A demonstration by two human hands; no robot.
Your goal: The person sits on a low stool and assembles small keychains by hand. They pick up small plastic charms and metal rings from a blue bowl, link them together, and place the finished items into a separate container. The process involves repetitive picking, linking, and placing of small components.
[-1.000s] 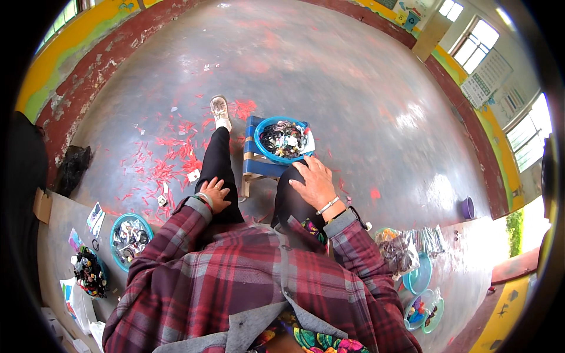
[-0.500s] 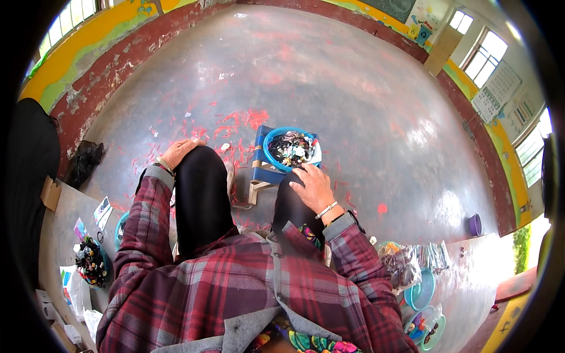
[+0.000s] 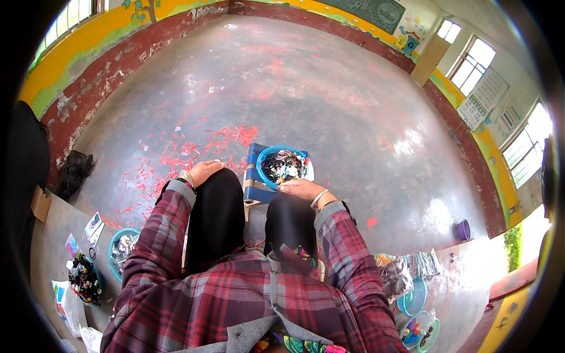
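My left hand [image 3: 206, 172] lies on my left knee, fingers stretched out and holding nothing. Across the top of my right knee rests my right hand [image 3: 301, 188], its fingers reaching to the near rim of a blue plastic basin [image 3: 261, 169]. Whether the fingertips touch that rim I cannot tell. Inside the basin is a heap of small mixed pieces [image 3: 283, 166], mostly black with white and coloured bits, which look like hair ties. Under the basin stands a low wooden stool [image 3: 251, 189] with a blue strap seat. Something white and red lies beside the basin's right edge.
Red scraps [image 3: 235, 136] litter the floor ahead and left. At my left are a basin [image 3: 118, 259] of small items, a black pile [image 3: 84, 280] and a black bag [image 3: 75, 170]. Plastic-wrapped bundles [image 3: 395, 276], a teal basin [image 3: 414, 297] and a purple bucket [image 3: 464, 229] are at my right.
My view has tilted and shifted. My right hand has turned inward on the knee, its fingers now pointing left along the basin's near rim. My left hand remains on the knee.
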